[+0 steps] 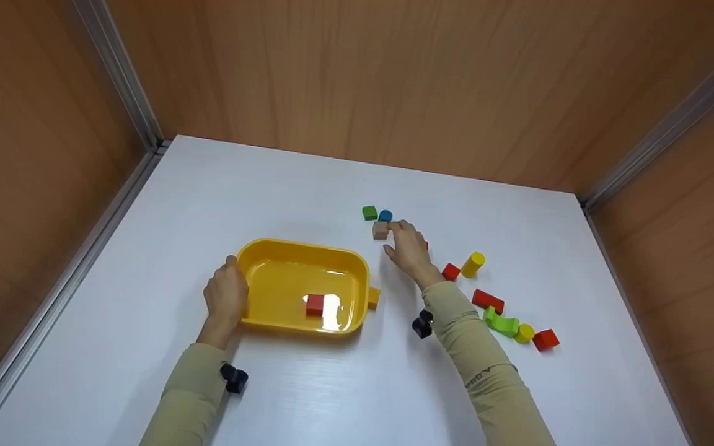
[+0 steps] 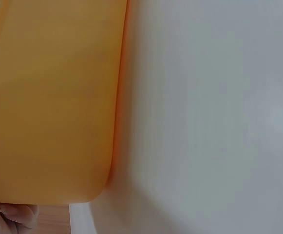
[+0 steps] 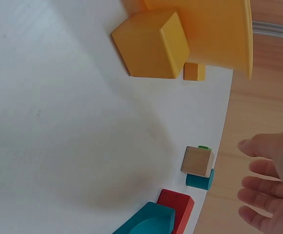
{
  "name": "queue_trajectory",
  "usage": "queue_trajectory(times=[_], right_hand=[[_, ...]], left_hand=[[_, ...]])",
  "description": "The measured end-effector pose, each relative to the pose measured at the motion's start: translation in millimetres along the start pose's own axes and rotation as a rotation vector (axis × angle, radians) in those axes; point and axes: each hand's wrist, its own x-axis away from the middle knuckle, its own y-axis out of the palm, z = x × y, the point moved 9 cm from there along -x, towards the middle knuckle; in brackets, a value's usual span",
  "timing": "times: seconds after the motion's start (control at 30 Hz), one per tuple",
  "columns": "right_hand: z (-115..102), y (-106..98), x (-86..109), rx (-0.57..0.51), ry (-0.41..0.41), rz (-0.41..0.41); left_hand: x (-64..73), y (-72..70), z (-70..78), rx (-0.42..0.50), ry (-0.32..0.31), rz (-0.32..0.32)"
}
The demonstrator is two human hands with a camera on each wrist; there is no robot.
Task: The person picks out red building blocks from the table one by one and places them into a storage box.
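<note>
The left hand [image 1: 225, 294] grips the yellow tray [image 1: 276, 291] by its nine o'clock end on the white surface [image 1: 332, 396]. A red cube [image 1: 315, 305] lies inside the tray, toward five o'clock, and a yellow block [image 1: 374, 298] sits outside it at three. At the tray's two o'clock, the right hand [image 1: 409, 249] is open, fingers loosely spread, near a wooden cube [image 1: 380, 231]. Beyond that cube are a blue cylinder [image 1: 385, 215] and, toward eleven, a green cube [image 1: 370, 213]. A yellow cylinder [image 1: 473, 264] stands at the right hand's four o'clock.

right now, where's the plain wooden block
In the head view, the plain wooden block sits left of the right hand, beyond the far right corner of the yellow tray, just in front of the blue cylinder.
</note>
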Motion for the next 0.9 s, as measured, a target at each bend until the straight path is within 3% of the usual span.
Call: queue_trajectory(times=[0.17, 0.37, 0.6, 0.9], right_hand=[[13.4, 3.9, -3.7, 0.025, 0.052, -0.023], [32.2, 12.5, -6.0, -0.017, 0.16, -0.08], [49.0, 17.9, -6.5, 0.005, 0.181, -0.102], [67.6, 26.1, -6.5, 0.036, 0.252, -0.138]], left_hand=[[0.7, -0.7, 2.4, 0.003, 0.016, 0.02], [0.3, 0.7, 2.6, -0.006, 0.004, 0.008], [-0.7, 2.6, 0.5, -0.011, -0.019, -0.006], [-1.8, 1.0, 0.3, -0.003, -0.005, 0.009]])
